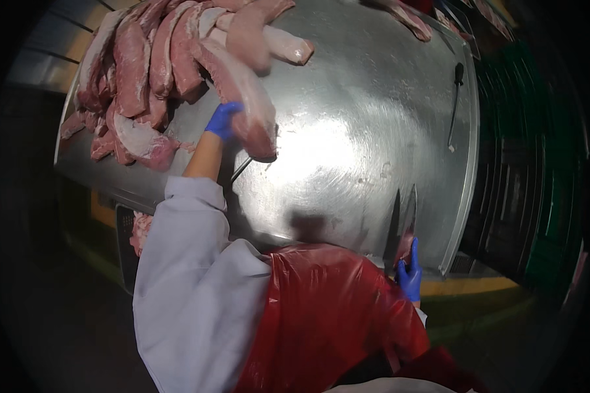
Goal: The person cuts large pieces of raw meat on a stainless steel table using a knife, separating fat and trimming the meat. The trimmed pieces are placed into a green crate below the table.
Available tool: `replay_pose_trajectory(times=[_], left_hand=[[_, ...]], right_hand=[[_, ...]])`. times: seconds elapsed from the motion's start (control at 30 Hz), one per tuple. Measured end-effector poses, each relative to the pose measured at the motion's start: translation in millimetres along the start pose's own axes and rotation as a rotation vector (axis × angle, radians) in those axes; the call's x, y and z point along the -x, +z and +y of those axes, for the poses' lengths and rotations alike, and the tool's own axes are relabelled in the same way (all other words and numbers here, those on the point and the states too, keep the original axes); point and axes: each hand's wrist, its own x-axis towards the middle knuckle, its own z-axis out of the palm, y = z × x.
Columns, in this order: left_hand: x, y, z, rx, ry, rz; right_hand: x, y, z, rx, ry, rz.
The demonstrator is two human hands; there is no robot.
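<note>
My left hand [224, 119], in a blue glove, grips a long pale-pink piece of meat [250, 114] at the upper middle of the steel table [334, 196]. A thin dark rod [240, 170] shows just below that piece; its far end is hidden. At the lower right, near the table's front edge, my right hand [408, 275], also gloved, is closed on a knife [410, 219] whose blade points away from me. Many similar meat pieces [131, 72] lie heaped on the upper left of the table.
A black-handled rod [457, 98] lies along the table's right side. More meat [413, 19] is at the far edge. Green crates [531, 183] stand beyond the right edge. A dark tray with pale scraps [137, 232] sits below the table's left front edge.
</note>
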Motion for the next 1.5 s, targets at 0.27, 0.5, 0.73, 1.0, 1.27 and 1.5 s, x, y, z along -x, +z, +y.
replay_pose_trajectory(times=[0.27, 0.5, 0.73, 1.0, 1.27, 1.5], left_hand=[[56.6, 185.1, -155.1, -0.249, 0.241, -0.206], [51.6, 212.7, -222.9, -2.224, 0.821, -0.235], [96.3, 268.8, -261.6, -2.292, 0.180, -0.255], [62.9, 268.0, -303.1, -1.781, 0.833, -0.208], [55.6, 297.3, -320.9, -1.831, 0.774, -0.172], [63.1, 292.3, -324.3, -1.843, 0.849, -0.082]], right_hand=[[6.2, -16.9, -11.6, -0.309, 0.087, 0.071], [-29.7, -66.8, 99.3, -0.263, -0.016, 0.336], [-141.1, -95.6, 63.5, 0.281, -0.237, 0.383], [-127.4, -94.2, 89.6, 0.250, -0.275, 0.103], [-190.1, -76.2, 43.3, 0.211, -0.235, 0.145], [-148.1, -56.8, 67.5, 0.083, -0.251, 0.006]])
